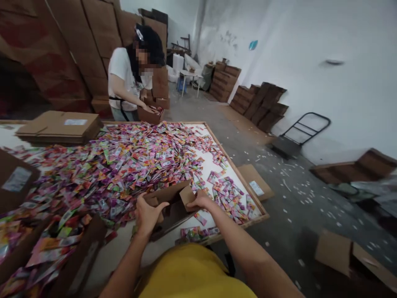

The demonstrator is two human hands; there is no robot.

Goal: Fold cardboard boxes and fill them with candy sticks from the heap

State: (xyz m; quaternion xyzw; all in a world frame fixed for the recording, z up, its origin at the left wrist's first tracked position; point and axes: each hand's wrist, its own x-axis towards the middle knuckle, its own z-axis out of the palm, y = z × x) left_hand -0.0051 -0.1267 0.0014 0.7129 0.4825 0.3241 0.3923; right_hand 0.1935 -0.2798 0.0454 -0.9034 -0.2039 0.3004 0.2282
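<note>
An open cardboard box (173,225) stands at the near edge of the table, between my two hands. My left hand (149,215) grips its left end, the thumb reaching over the rim and the fingers outside. On the right end, my right hand (198,200) pinches an upright end flap. The box's inside is dark, and I cannot make out anything in it. Just beyond it spreads a large heap of small, colourful wrapped packets (133,165). A few loose packets (198,232) lie right by the box's near side.
Cardboard boxes filled with packets (56,248) stand at the lower left. A stack of flattened cartons (58,126) lies on the table's far left. Across the table a person (127,78) reaches into another box (151,114). A hand truck (297,136) and an open carton (335,252) are on the floor.
</note>
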